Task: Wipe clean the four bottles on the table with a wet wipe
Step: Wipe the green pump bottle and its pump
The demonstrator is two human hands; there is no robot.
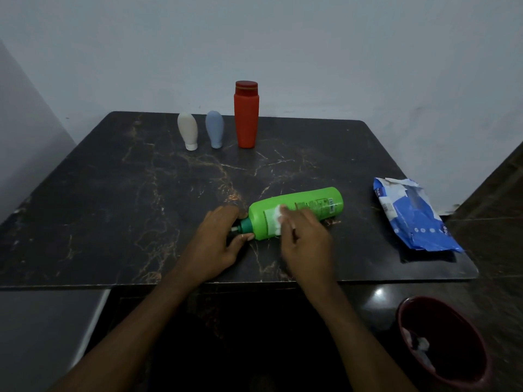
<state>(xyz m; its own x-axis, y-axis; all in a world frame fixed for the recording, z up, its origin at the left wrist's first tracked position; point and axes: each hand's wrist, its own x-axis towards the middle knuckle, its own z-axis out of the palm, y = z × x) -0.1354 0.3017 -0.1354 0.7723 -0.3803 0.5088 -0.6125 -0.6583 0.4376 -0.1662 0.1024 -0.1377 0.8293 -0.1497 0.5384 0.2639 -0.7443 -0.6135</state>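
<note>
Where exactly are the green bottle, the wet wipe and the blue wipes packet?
green bottle (317, 206): head view, on its printed label.
wet wipe (277, 219): head view, on the white patch against the bottle's side.
blue wipes packet (416, 219): head view, middle of its blue front.

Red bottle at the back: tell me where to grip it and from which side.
Probably take the red bottle round its mid-body, from the front-right: it stands upright, slim and straight-sided, with the blue tube close on its left.
</note>
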